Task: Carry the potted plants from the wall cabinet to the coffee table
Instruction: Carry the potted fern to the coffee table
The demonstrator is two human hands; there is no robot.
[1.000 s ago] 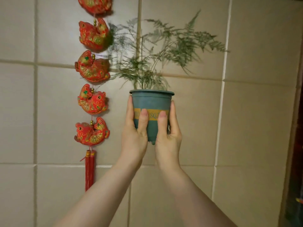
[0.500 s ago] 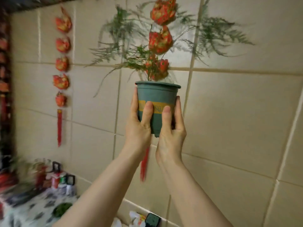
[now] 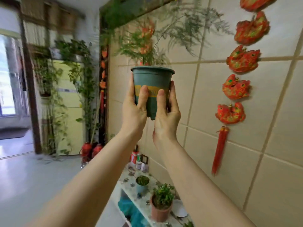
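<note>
While the left hand (image 3: 133,110) and right hand (image 3: 166,118) hug the round green plastic plant pot (image 3: 151,82) up high, it needs carrying to the coffee table.

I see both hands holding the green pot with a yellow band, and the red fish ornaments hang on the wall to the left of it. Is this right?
Not quite. In the head view both hands, left hand and right hand, hold the green pot, but the red fish ornaments hang on the wall to its right.

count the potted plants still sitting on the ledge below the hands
2: a small blue-green pot farther back, a terracotta pot nearer. Leaves at the bottom edge may belong to another.
</note>
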